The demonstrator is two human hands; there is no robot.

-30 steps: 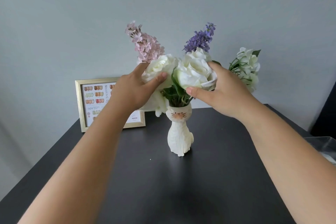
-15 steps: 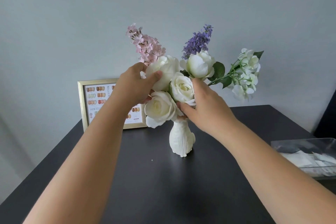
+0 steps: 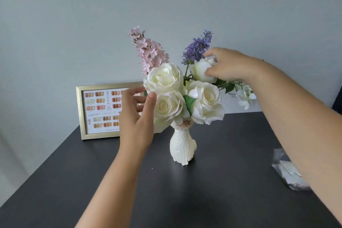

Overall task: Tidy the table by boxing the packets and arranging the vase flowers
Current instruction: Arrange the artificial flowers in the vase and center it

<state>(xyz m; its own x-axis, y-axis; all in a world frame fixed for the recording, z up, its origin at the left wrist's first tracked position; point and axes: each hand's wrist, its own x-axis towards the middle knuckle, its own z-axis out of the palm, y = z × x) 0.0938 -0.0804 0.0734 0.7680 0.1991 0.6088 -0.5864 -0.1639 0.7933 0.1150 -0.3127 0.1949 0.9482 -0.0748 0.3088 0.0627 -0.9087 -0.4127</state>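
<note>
The head view shows a white cat-shaped vase (image 3: 183, 147) standing upright at the centre of the frame on a dark table (image 3: 212, 190), with a whiskered face under its mouth. Four white roses fill the middle: an upper left rose (image 3: 163, 77), a lower left rose (image 3: 168, 106), a lower right rose (image 3: 206, 102) and a smaller upper right rose (image 3: 202, 70). Behind them a pink flower spike (image 3: 148, 51) leans toward the upper left and a purple flower spike (image 3: 198, 47) toward the upper right. A spray of small white blossoms (image 3: 245, 96) hangs out to the right, partly hidden behind the forearm. The left hand (image 3: 137, 116), left of centre, is loosely spread and grasps nothing; its thumb tip touches the edge of the left roses. The right hand (image 3: 231, 65), in the upper right of the frame, has fingers curled around the upper right rose, thumb pressed on its front. At the right edge lies a clear box (image 3: 287, 170) with pale packets inside, mostly covered by the right arm. A gold picture frame (image 3: 96, 110) holding a nail-colour chart stands at the left, against the grey wall (image 3: 74, 15).
</note>
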